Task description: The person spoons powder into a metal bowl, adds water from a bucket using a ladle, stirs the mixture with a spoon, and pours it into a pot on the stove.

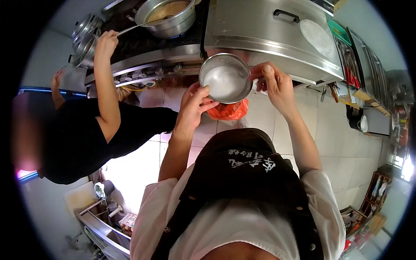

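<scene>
Two bare hands, belonging to the camera wearer, are observed at one metal bowl (225, 80). The left hand (193, 106) is closed on the bowl's near-left side, thumb at the rim and fingers against the wall. The right hand (276, 84) is half-curled at the opposite rim, fingertips at the edge; whether it grips cannot be told. The bowl therefore lies between both hands, mouth towards the camera. Its interior appears white; contents and reflection cannot be separated.

One red plastic bag (229, 112) shows below the bowl, between the two hands and partly hidden by it.

One co-worker in black clothing (82, 134) stands to the left of the left hand. One of that person's hands (107, 43) grips one long-handled ladle (136, 28), its far end in one large pot (175, 29) of brown liquid, beyond the left hand. At least two smaller pots (85, 54) stand farther left.

Beyond the right hand: one steel cabinet (255, 32) with one black handle (286, 16), one round white disc (317, 38) and, farther right, one green tray (339, 31).

Writing: one group of white characters (251, 161) on one black apron (247, 184), nearer the wearer than either hand; not securely legible. Brands: none readable.
</scene>
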### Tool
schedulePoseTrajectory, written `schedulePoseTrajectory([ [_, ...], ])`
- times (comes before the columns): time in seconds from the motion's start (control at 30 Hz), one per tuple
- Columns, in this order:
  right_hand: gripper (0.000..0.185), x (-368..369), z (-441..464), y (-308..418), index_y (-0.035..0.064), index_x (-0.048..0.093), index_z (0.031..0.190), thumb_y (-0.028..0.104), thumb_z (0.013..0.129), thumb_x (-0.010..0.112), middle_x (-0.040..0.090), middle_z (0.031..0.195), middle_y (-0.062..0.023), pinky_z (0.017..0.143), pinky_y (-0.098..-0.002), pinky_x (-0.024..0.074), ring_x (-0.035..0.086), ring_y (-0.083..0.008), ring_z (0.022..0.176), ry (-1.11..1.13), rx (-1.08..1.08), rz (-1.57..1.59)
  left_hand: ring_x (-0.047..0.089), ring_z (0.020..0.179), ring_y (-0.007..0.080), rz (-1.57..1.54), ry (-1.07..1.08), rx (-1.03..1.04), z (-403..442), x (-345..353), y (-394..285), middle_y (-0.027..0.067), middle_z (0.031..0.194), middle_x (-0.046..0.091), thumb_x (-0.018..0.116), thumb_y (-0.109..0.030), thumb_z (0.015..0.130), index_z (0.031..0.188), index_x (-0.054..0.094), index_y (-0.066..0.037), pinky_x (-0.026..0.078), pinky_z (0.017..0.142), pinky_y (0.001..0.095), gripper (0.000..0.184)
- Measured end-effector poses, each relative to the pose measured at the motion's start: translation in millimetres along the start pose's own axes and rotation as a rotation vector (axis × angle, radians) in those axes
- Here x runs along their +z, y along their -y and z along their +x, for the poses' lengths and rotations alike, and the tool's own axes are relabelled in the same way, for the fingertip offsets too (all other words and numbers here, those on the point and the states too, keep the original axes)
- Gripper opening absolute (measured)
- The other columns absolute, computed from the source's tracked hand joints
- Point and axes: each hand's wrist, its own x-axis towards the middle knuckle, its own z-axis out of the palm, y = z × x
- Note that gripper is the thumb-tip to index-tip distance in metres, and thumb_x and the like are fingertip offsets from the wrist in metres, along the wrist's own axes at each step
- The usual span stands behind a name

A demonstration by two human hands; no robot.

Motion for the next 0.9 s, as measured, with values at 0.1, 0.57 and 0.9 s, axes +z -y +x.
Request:
schedulePoseTrajectory([
  [0.1, 0.049, 3, -11, -3, -0.0004, 0.059, 0.097, 0.041, 0.101, 0.034, 0.066, 0.08, -0.0099, 0.054, -0.0241, 0.0448, 0.055, -0.0126, 0.056, 0.073, 0.137, 0.167, 0.061, 0.094, 0.025, 0.01, -0.008, -0.022, 1, 1, 4, 0.0154, 0.109, 0.057, 0.065, -0.028, 0.081, 0.122, 0.046, 0.001, 0.049, 0.09, 0.0462, 0.054],
  [0.57, 0.049, -14, -15, -5, -0.0022, 0.058, 0.097, 0.04, 0.101, 0.033, 0.066, 0.085, -0.01, 0.06, -0.0247, 0.0478, 0.058, -0.0125, 0.063, 0.111, 0.182, 0.28, 0.06, 0.095, 0.0228, -0.011, 0.005, -0.013, 2, 7, 11, 0.0141, 0.106, 0.059, 0.065, -0.028, 0.081, 0.121, 0.046, 0.001, 0.049, 0.088, 0.0441, 0.053],
  [0.9, 0.049, -11, -11, -5, -0.0011, 0.057, 0.098, 0.041, 0.101, 0.032, 0.066, 0.082, -0.0106, 0.056, -0.0245, 0.0457, 0.056, -0.0133, 0.059, 0.016, 0.093, 0.226, 0.059, 0.098, 0.0252, -0.013, 0.034, 0.026, 3, 8, 7, 0.0143, 0.107, 0.057, 0.064, -0.028, 0.082, 0.119, 0.047, -0.001, 0.048, 0.091, 0.0449, 0.05],
])
